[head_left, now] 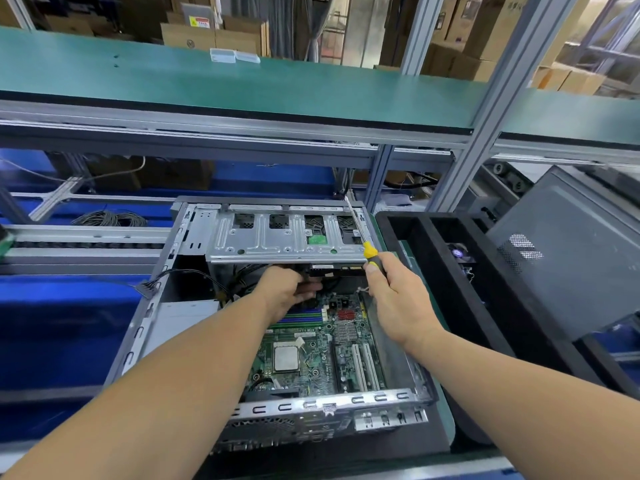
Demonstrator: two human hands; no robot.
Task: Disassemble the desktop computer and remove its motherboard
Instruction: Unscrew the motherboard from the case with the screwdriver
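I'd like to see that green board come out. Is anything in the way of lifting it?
Yes. The metal drive cage spans the case above the far end of the motherboard. The left hand reaches under it among cables; the right hand holds a screwdriver.

Behind your bench: green shelf (242, 81) with two small clear boxes (234, 56), cardboard cartons (211, 34) stacked beyond. Coiled cable (110, 218) far left, black foam tray (433, 258) on your right.
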